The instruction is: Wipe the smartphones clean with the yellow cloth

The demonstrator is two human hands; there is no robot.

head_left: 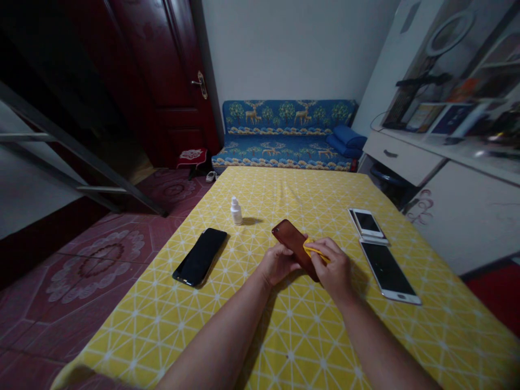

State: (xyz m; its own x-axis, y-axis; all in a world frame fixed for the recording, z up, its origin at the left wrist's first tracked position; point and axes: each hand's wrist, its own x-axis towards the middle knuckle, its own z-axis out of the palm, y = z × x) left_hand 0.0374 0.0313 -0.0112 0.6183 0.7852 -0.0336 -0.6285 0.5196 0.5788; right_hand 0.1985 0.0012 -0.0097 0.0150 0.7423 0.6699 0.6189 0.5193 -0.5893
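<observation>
Both forearms are reaching in from the near edge of the table, with the hands meeting just right of its centre. The left hand (pixel 276 265) is closed around the lower edge of a smartphone in a dark red case (pixel 289 242), keeping it tilted with its back facing up and its top end pointing away from the person. The right hand (pixel 332 269) is gripping a folded yellow cloth (pixel 316 251), pressing it against the phone's back; its fingers (pixel 333 250) are curled over the cloth. The phone is staying above the yellow patterned tablecloth (pixel 292 189), not resting on it as far as the view shows. A small white dropper bottle (pixel 236 212) is standing upright beyond the left hand. A black smartphone (pixel 199 257) is lying face up to the left, well apart from the hands. To the right, a white-framed smartphone (pixel 387 272) is lying just beside the right hand, and a smaller white phone (pixel 366 223) is sitting on another flat white device (pixel 365 239). A blue deer-patterned sofa (pixel 284 135) is standing beyond the table.
</observation>
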